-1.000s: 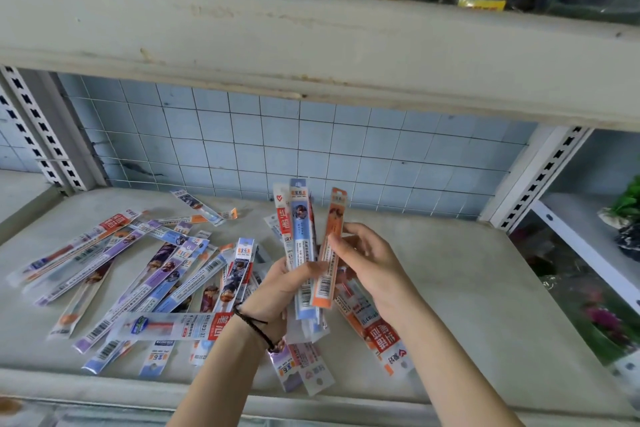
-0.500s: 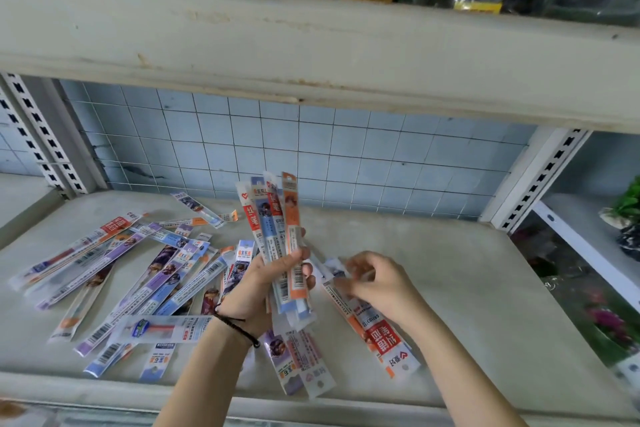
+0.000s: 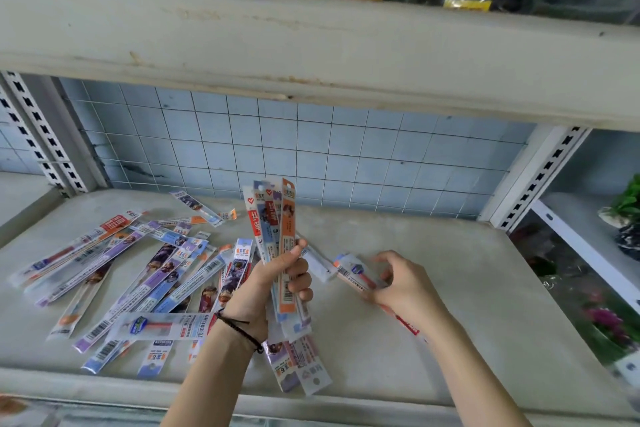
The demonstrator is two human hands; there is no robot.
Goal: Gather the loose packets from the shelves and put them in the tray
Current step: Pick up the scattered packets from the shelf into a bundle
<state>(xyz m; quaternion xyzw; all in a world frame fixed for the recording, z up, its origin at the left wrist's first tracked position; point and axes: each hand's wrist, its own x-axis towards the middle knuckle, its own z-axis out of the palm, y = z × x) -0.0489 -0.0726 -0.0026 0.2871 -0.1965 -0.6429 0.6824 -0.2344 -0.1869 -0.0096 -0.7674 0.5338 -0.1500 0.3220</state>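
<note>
Left hand [image 3: 273, 291] grips an upright fan of packets [image 3: 273, 218], thumb across the front. Right hand [image 3: 407, 286] is near it, fingers curled, pinching 1 single packet [image 3: 356, 272] lying on the shelf [image 3: 467, 305]. Loose packets [image 3: 138, 274] are scattered over the shelf's left half. Stray packets [image 3: 298, 360] lie below the fan near the front edge.

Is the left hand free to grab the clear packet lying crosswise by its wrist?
Probably not: the left hand is gripping a bundle of packets, though the clear packet lies uncovered on top.
</note>
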